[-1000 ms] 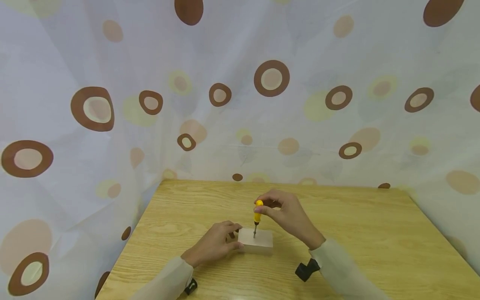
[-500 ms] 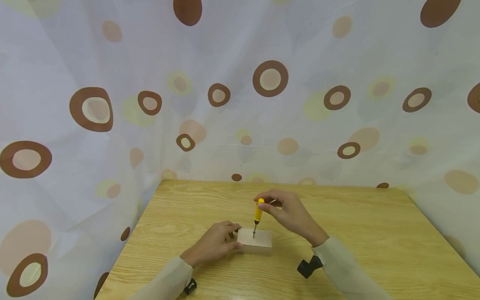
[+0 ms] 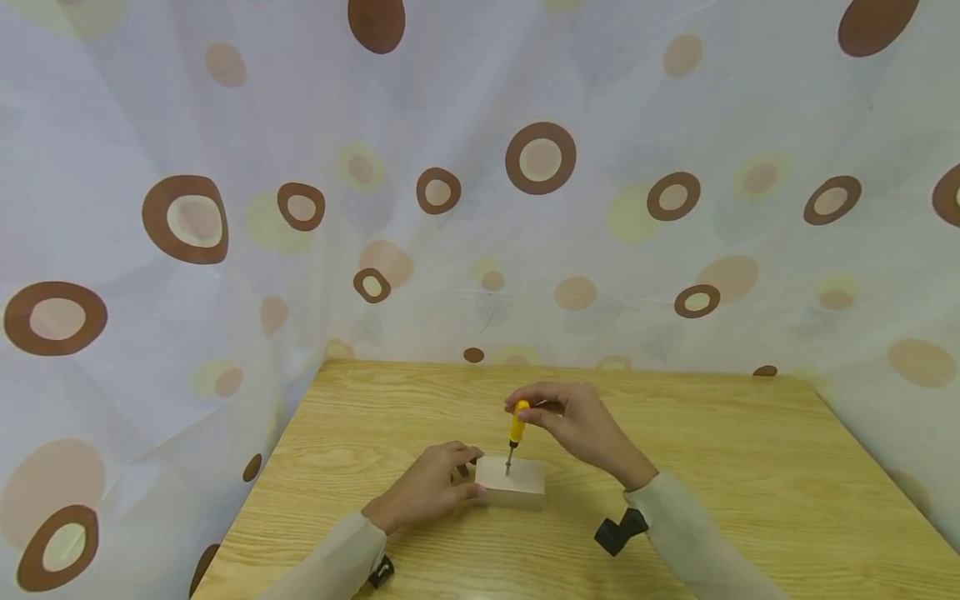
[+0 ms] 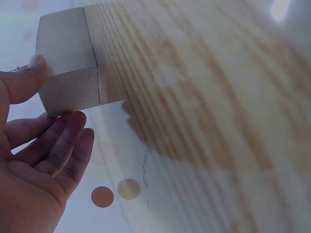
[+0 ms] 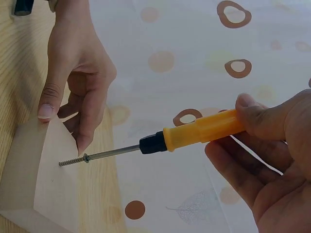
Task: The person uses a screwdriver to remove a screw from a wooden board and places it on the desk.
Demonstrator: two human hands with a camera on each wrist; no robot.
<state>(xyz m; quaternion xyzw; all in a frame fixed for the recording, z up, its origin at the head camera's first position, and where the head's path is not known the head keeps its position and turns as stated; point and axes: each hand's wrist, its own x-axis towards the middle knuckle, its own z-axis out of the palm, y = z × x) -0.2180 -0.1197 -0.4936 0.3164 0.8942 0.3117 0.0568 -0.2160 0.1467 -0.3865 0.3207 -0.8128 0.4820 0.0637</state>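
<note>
A pale wooden block [image 3: 517,477] lies on the table. In its top face stands a screw [image 5: 73,161], much of its thread showing above the wood. The tip of a yellow-handled screwdriver [image 5: 204,131] meets the screw head, the shaft leaning slightly. With thumb and fingertips my right hand [image 3: 581,425] pinches the upper end of the handle. My left hand [image 3: 427,487] grips the block's left end, the thumb on the near side and the fingers at the far side, as the left wrist view shows with the block [image 4: 68,58] between them.
The wood-grain table [image 3: 712,467] extends around the block. A patterned white sheet [image 3: 480,233] hangs behind the table and along its sides. A black wrist camera [image 3: 620,532] sticks out under the right sleeve, another black device [image 3: 381,572] under the left.
The right fingers have shifted slightly on the screwdriver handle, whose top end leans a little further right than a second ago. The left hand keeps its hold on the block.
</note>
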